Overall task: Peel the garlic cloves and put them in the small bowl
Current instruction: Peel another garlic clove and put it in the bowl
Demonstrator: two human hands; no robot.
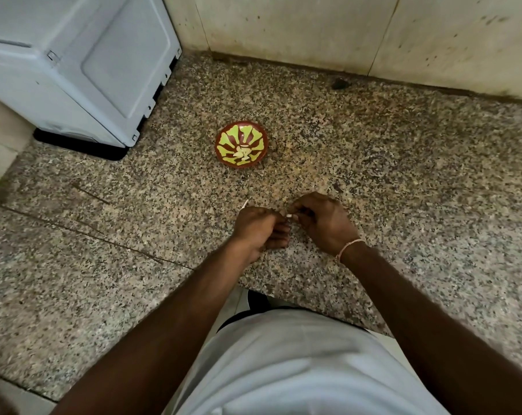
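Note:
A small red bowl (pixel 223 138) with a yellow-green pattern sits on the speckled granite counter (pixel 373 175), with several peeled garlic cloves (pixel 243 153) in its middle. Nearer to me, my left hand (pixel 258 227) and my right hand (pixel 322 220) meet just above the counter. Between their fingertips they pinch a small pale garlic clove (pixel 289 216), mostly hidden by the fingers. A thin pale sliver, perhaps skin or a blade tip (pixel 244 204), sticks out behind my left hand. My right wrist wears a pink thread band.
A grey-white appliance (pixel 74 70) stands at the back left on a black base. A tiled wall (pixel 343 31) runs along the back of the counter. A dark spot (pixel 339 83) lies near the wall. The counter's front edge is by my waist.

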